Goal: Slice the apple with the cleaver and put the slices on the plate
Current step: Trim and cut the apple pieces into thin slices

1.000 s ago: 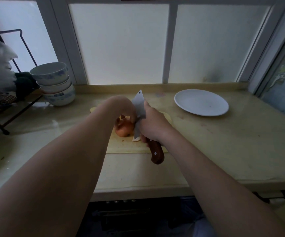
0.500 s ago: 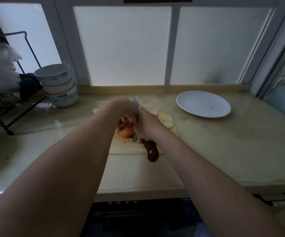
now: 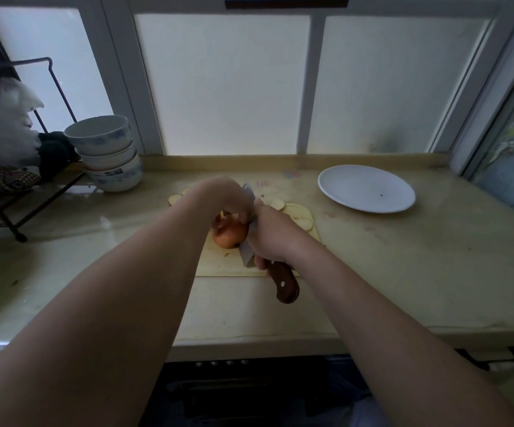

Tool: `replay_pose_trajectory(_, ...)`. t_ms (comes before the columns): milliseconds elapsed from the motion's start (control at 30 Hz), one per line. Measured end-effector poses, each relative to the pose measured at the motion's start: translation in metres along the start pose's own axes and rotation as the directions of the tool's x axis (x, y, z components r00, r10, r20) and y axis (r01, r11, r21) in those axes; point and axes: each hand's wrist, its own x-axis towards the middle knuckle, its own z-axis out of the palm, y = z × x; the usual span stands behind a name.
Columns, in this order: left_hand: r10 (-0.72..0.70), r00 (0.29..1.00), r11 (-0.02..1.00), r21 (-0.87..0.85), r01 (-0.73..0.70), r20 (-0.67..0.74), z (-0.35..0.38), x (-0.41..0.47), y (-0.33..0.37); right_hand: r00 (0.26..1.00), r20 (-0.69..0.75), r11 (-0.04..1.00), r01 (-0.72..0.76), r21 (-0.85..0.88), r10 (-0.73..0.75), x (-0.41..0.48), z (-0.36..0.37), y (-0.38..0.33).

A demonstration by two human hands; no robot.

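An orange-red apple (image 3: 229, 235) sits on the pale cutting board (image 3: 218, 266) in the middle of the counter. My left hand (image 3: 228, 195) arches over the apple and holds it from above with curled fingers. My right hand (image 3: 272, 234) grips the brown wooden handle (image 3: 285, 285) of the cleaver (image 3: 247, 254), whose blade stands edge-down against the apple's right side. Several pale apple slices (image 3: 298, 215) lie on the board behind my right hand, and one more slice (image 3: 174, 199) lies at the board's far left. The white plate (image 3: 366, 192) at the back right holds no slices.
A stack of white bowls (image 3: 107, 155) stands at the back left beside a black wire rack (image 3: 12, 192). A frosted window runs along the back of the counter. The counter's front edge (image 3: 249, 340) lies close below the board.
The cleaver has come down from a raised tilt to stand low against the apple's right side. My left hand stayed on the apple.
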Motion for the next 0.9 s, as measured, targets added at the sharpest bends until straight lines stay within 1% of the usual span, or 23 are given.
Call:
replay_pose_trajectory(200,-0.009,1.0,0.999,-0.047,0.008,-0.017,-0.004,-0.003,-0.008,0.997,-0.07,0.979,-0.026,0.204,0.041,0.001,-0.014,0.008)
replay_pose_trajectory(267,-0.01,1.0,0.998,-0.056,0.009,-0.02,-0.005,-0.004,-0.009,0.993,-0.109,0.971,-0.025,0.236,0.051,-0.001,-0.021,0.009)
replay_pose_trajectory(367,-0.011,1.0,0.998,-0.058,0.011,-0.016,-0.004,-0.005,-0.008,0.99,-0.136,0.967,-0.01,0.254,0.045,-0.003,-0.025,0.01)
replay_pose_trajectory(533,-0.022,0.999,0.999,-0.04,0.021,-0.025,-0.003,-0.006,-0.006,0.991,-0.131,0.963,0.026,0.269,0.01,-0.005,-0.024,0.009)
replay_pose_trajectory(900,-0.025,1.0,0.998,-0.058,0.024,-0.011,-0.003,-0.008,-0.003,0.989,-0.146,0.966,0.029,0.257,0.009,-0.004,-0.026,0.009)
